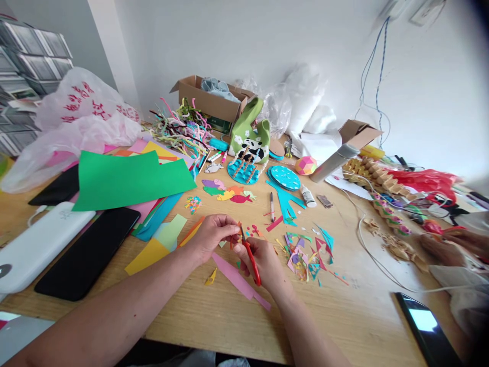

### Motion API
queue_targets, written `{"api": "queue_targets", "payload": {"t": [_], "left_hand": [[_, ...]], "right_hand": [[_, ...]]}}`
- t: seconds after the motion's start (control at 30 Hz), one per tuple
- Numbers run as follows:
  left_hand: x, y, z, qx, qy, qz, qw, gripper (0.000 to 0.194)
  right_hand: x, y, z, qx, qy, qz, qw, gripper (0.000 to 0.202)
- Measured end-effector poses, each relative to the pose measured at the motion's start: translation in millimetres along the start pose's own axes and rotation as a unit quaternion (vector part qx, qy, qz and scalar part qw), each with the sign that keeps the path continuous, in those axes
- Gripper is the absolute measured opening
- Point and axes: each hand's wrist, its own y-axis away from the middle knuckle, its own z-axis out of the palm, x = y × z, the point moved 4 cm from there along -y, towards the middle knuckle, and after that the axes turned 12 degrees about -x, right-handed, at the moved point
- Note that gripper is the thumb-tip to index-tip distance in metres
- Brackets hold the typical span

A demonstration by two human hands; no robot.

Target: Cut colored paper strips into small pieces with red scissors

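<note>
My right hand (265, 260) grips red-handled scissors (250, 257), whose blades point up and away beside my left fingertips. The fingers of my left hand (216, 234) are pinched together at the blades on a small piece of paper, mostly hidden by the fingers. Just beyond my hands lie tiny red paper bits (254, 231). A pink paper strip (237, 280) runs beneath them, with a yellow scrap (211, 277) nearby. Farther off are several coloured paper fish (240, 198) and a pile of small paper dots (193, 204).
Paper offcuts (305, 255) are heaped right of my hands. Green paper (133, 178), a black phone (89, 252) and a white power bank (46, 244) lie left. Blue discs (284, 178), a metal bottle (336, 162) and a cable (367, 244) are beyond. Another person's hand (443, 250) is far right.
</note>
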Motion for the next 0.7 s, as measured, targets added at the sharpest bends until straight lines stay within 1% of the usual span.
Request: {"api": "queue_targets", "payload": {"t": [0.23, 0.47, 0.7], "left_hand": [[-0.8, -0.3, 0.0, 0.000, 0.002, -0.010, 1.000, 0.018], [-3.0, -1.5, -1.2, -0.021, -0.007, -0.014, 1.000, 0.016], [-1.4, -1.4, -1.3, -0.020, 0.012, -0.009, 1.000, 0.015]], "right_hand": [[0.0, 0.1, 0.0, 0.004, 0.024, -0.014, 1.000, 0.049], [0.8, -0.7, -0.4, -0.003, 0.007, -0.010, 1.000, 0.047], [-1.0, -0.5, -1.9, -0.001, 0.008, 0.000, 1.000, 0.050]]}}
